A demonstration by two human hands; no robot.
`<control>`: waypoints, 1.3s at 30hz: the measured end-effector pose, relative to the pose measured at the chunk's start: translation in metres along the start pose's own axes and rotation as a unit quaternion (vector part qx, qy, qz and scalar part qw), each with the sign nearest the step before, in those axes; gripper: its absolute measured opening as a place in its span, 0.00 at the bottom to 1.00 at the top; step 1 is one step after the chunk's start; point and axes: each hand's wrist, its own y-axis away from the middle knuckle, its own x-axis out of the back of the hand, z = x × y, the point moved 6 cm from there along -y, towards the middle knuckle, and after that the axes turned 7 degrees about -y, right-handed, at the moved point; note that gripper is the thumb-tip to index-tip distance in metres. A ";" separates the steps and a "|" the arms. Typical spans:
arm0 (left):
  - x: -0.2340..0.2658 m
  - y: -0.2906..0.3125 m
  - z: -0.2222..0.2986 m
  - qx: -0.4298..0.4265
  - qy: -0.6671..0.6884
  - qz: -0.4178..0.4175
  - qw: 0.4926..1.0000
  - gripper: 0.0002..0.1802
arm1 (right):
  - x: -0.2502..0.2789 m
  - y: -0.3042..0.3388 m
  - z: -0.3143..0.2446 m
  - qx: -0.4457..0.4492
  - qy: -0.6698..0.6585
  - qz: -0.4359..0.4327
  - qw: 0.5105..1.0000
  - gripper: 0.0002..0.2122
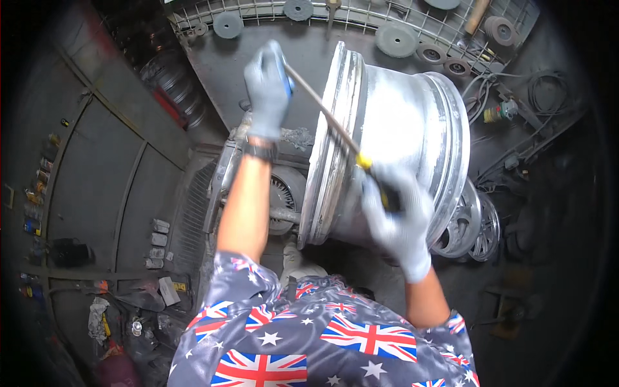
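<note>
A silver alloy wheel rim [400, 129] stands on edge, mounted on a machine shaft [284, 214]. A long flat metal file [325, 113] lies diagonally across the rim's left lip. My left hand [267, 87], in a grey glove, grips the file's far end near a blue piece. My right hand [396, 216], also gloved, holds the file's yellow-and-black handle against the rim's barrel. Both forearms reach up from a flag-patterned shirt [309, 335].
A wire rack [361, 16] at the top holds several grinding discs [396, 39] and a hammer handle [476, 16]. Other wheel rims [474, 226] lie to the right, near cables [509, 109]. Dark metal cabinet panels [97, 174] and clutter [122, 309] fill the left.
</note>
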 end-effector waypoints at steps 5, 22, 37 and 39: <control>-0.011 0.072 0.000 -0.066 0.051 -0.064 0.994 0.23 | 0.034 0.072 -0.021 -0.040 0.002 -0.017 0.999 0.15; -0.008 0.006 -0.002 -0.091 -0.026 -0.010 0.995 0.24 | 0.009 0.024 0.005 -0.047 0.049 -0.036 0.997 0.10; 0.002 -0.010 0.010 -0.094 -0.044 0.037 0.994 0.24 | -0.011 -0.008 0.008 -0.038 0.001 -0.005 0.999 0.10; -0.001 -0.024 0.010 -0.040 -0.032 0.064 0.997 0.26 | -0.015 -0.014 0.013 -0.025 -0.017 0.008 1.000 0.10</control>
